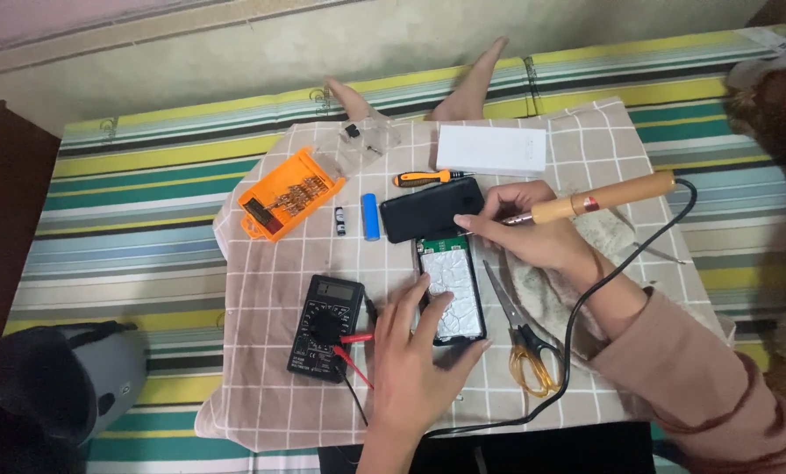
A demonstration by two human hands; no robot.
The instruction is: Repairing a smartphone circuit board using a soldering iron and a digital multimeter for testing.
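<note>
My right hand [533,233] holds a soldering iron with a wooden handle [603,198]; its tip points at the green circuit board at the top of an opened power bank [451,285]. My left hand [419,351] rests on the lower left side of that power bank, fingers spread over its white cell pack, steadying it. A black cord [577,316] runs from the iron's handle down across my right forearm.
On the checked cloth [261,351] lie a black multimeter [325,326] with red probes, yellow-handled scissors [523,338], a black case half [430,209], a blue battery cell [370,216], an orange screwdriver [426,178], an orange bit set [289,193] and a white box [491,149]. A helmet [60,377] sits lower left.
</note>
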